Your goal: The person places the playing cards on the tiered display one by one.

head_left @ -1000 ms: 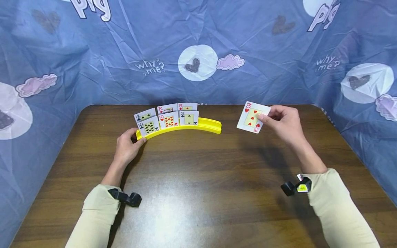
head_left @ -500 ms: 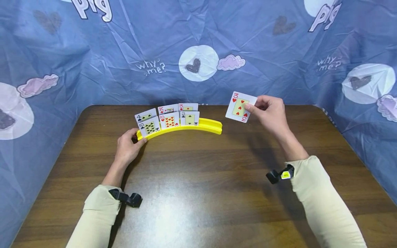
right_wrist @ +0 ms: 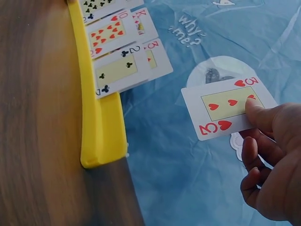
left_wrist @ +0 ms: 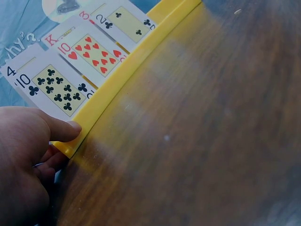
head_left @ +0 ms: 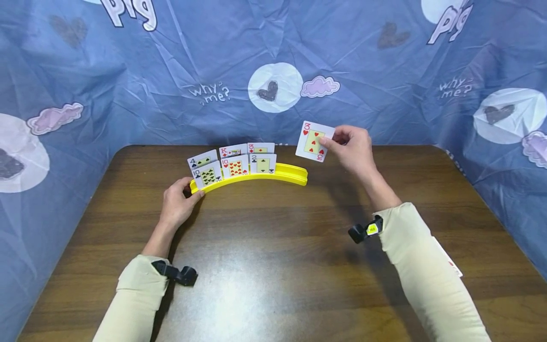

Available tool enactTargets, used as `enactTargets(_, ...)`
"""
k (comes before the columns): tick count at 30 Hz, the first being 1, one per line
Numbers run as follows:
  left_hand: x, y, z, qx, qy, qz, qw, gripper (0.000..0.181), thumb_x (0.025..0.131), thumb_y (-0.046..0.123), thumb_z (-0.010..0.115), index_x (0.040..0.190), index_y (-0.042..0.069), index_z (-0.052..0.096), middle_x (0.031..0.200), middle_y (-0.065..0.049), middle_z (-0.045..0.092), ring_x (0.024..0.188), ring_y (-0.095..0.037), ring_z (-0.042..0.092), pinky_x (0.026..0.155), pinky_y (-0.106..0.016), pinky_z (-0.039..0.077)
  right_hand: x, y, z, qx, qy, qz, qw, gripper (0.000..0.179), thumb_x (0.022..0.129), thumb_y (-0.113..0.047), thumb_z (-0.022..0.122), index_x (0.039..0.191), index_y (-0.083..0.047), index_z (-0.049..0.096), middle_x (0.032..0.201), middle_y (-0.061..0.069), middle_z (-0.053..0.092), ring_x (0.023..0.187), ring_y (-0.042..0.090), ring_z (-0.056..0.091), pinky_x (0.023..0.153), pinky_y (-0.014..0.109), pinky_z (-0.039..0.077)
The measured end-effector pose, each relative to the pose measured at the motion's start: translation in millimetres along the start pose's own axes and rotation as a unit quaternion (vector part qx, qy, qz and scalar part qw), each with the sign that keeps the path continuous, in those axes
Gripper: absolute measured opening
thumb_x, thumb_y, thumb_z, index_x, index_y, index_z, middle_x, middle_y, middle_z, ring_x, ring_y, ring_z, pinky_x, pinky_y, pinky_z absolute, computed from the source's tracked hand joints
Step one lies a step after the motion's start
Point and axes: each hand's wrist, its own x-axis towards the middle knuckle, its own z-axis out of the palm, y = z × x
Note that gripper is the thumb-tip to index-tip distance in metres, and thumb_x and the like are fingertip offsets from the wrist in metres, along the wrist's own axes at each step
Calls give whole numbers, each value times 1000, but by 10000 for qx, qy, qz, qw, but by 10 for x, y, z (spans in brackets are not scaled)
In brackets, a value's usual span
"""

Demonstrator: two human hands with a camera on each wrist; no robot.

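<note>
A curved yellow card holder stands toward the back of the table, its right end bare of cards. My left hand grips its left end, thumb on the front edge and fingers behind. In the front row stand the ten of clubs, ten of hearts and two of clubs. Behind them show the four of spades, king of diamonds and three of diamonds. Up in the air right of the holder, my right hand pinches the three of hearts, face toward me.
Another playing card lies on the wooden table at the right, mostly hidden by my right sleeve. A blue printed cloth hangs behind the table and along its sides.
My right hand has moved left and upward with the three of hearts, closer to the holder's right end. The card under my right sleeve has come into view. My left hand keeps its place.
</note>
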Motion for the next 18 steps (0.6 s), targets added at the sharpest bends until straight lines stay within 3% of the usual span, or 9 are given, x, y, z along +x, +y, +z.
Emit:
enactTargets(9, -5, -4, 2, -1, 9, 41, 10000, 33, 90, 6, 68, 120, -5, 63, 104, -23, 63, 93, -33, 55, 80, -35, 36, 45, 18, 218, 39, -37, -39, 10000, 25, 87, -18, 78, 98, 3, 74, 91, 21, 73, 69, 9, 53, 62, 16, 41)
enactTargets(18, 1, -1, -6, -11, 12, 29, 10000, 34, 90, 7, 68, 122, -5, 63, 106, -23, 63, 94, -32, 54, 80, -34, 36, 67, 77, 404, 171, -37, 167, 9997, 24, 86, -18, 79, 96, 3, 74, 93, 21, 74, 72, 12, 55, 64, 17, 41)
